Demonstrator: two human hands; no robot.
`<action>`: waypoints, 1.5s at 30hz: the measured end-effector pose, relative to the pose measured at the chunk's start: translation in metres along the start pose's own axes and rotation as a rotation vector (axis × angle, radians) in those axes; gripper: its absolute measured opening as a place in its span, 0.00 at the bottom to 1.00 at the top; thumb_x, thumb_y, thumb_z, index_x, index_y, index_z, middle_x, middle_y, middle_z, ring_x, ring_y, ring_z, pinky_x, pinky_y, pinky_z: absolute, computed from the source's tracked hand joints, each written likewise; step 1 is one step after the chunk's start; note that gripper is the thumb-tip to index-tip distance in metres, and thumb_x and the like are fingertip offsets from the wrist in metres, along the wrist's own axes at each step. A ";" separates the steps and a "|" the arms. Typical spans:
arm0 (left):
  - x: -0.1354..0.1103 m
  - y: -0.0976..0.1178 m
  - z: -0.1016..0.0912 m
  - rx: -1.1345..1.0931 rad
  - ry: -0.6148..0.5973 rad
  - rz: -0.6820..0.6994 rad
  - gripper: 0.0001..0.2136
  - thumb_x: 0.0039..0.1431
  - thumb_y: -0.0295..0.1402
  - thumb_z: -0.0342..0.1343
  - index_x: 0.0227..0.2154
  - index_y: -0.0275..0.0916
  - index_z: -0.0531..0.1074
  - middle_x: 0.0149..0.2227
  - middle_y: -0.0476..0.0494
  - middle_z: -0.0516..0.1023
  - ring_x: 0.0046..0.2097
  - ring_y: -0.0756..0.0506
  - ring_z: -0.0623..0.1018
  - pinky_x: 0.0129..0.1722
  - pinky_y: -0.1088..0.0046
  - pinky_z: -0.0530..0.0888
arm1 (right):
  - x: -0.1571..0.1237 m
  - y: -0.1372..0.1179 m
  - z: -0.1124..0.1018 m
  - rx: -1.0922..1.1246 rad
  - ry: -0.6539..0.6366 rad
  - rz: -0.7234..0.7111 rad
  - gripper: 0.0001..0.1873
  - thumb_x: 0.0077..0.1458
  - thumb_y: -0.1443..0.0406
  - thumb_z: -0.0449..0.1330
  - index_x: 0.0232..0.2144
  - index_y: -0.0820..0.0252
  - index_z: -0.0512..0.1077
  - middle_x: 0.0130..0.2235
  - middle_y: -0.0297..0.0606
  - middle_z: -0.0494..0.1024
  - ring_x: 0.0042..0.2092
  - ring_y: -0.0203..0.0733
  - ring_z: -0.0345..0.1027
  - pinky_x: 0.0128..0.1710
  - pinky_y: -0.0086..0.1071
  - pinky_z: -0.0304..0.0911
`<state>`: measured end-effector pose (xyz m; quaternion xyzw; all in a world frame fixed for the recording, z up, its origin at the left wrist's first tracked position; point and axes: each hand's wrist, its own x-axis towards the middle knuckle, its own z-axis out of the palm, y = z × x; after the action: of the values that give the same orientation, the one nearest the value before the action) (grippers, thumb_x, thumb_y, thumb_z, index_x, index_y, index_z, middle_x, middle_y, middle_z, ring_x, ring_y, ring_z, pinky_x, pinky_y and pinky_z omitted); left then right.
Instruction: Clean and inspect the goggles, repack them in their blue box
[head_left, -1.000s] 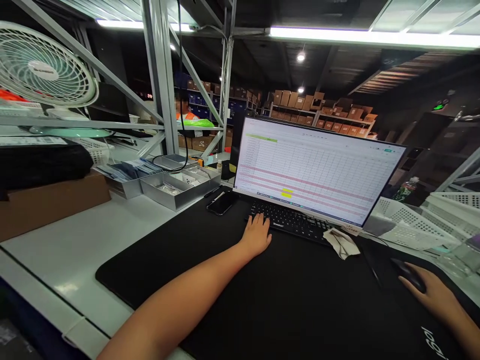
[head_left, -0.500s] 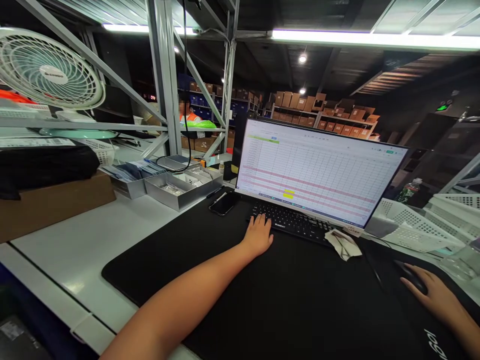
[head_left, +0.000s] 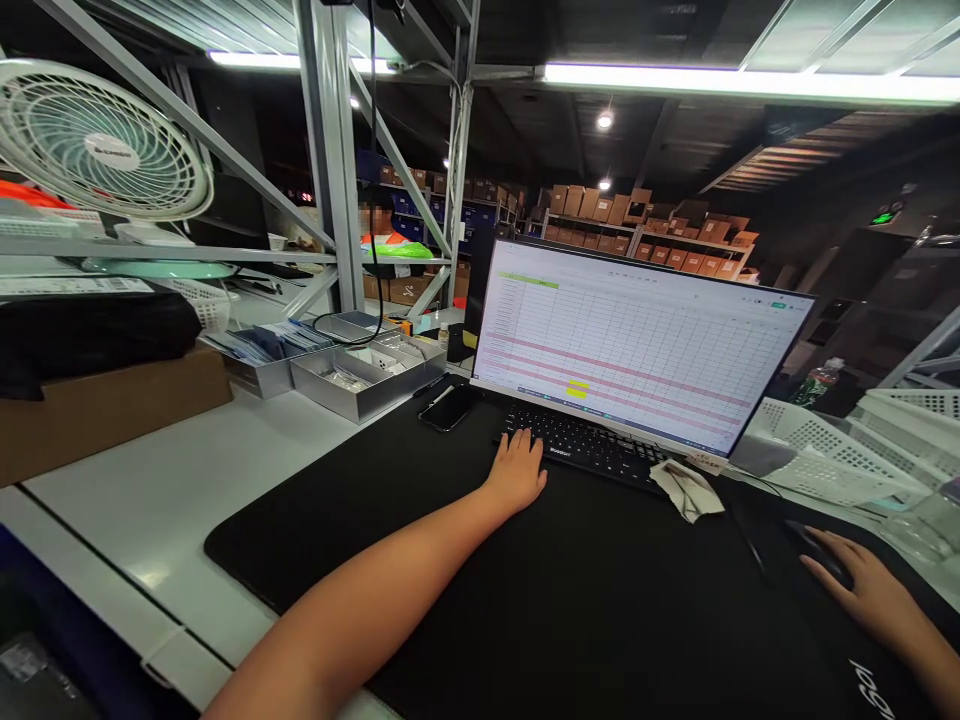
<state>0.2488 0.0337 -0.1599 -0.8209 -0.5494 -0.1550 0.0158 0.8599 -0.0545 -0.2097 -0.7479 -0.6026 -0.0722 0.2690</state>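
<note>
My left hand (head_left: 517,470) lies flat with its fingers stretched over the left front edge of a black keyboard (head_left: 581,450). At the right, my right hand (head_left: 862,580) is wrapped over a black computer mouse (head_left: 821,555), its fingers along the sides. Both rest on a large black desk mat (head_left: 600,600). Behind the keyboard stands a monitor (head_left: 630,345) showing a spreadsheet with pink rows and a few yellow cells. A crumpled tissue (head_left: 686,490) touches the keyboard's right end.
A phone (head_left: 448,408) lies left of the keyboard. Metal trays of small items (head_left: 367,375) stand behind it, with a brown box (head_left: 112,410) and a fan (head_left: 105,145) farther left. White baskets (head_left: 832,455) and a bottle (head_left: 820,382) are at the right. A person in an orange vest (head_left: 390,240) is in the background.
Both hands keep their places on the keyboard and mouse. On the screen, a small blue box near the top left of the spreadsheet has gone. The person in the background has shifted slightly.
</note>
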 end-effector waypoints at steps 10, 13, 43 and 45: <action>0.001 -0.001 0.003 0.000 0.012 0.012 0.29 0.72 0.37 0.51 0.71 0.28 0.63 0.75 0.22 0.60 0.77 0.30 0.60 0.76 0.45 0.56 | 0.000 0.006 0.004 -0.013 0.007 -0.013 0.38 0.49 0.39 0.55 0.55 0.49 0.76 0.59 0.53 0.78 0.66 0.69 0.71 0.68 0.56 0.64; 0.002 -0.001 0.005 0.001 0.018 0.012 0.28 0.71 0.37 0.51 0.70 0.29 0.63 0.75 0.22 0.61 0.77 0.30 0.60 0.76 0.45 0.57 | 0.002 0.009 0.006 -0.003 0.017 -0.029 0.37 0.48 0.39 0.56 0.54 0.48 0.77 0.58 0.52 0.78 0.65 0.69 0.71 0.68 0.56 0.64; 0.001 -0.001 0.003 -0.007 0.009 0.008 0.29 0.72 0.37 0.51 0.71 0.29 0.63 0.75 0.23 0.60 0.77 0.31 0.59 0.77 0.45 0.56 | 0.001 0.004 0.005 0.000 0.025 -0.006 0.36 0.47 0.39 0.56 0.52 0.45 0.77 0.57 0.51 0.79 0.66 0.69 0.70 0.67 0.56 0.66; 0.001 -0.001 0.003 -0.005 0.004 0.007 0.29 0.72 0.37 0.51 0.71 0.29 0.62 0.75 0.23 0.60 0.77 0.31 0.59 0.77 0.46 0.56 | 0.001 0.007 0.006 -0.012 0.019 -0.001 0.37 0.47 0.38 0.55 0.53 0.46 0.77 0.57 0.51 0.79 0.66 0.68 0.71 0.67 0.55 0.66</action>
<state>0.2485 0.0358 -0.1623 -0.8225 -0.5462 -0.1579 0.0154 0.8651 -0.0512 -0.2164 -0.7484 -0.6000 -0.0830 0.2702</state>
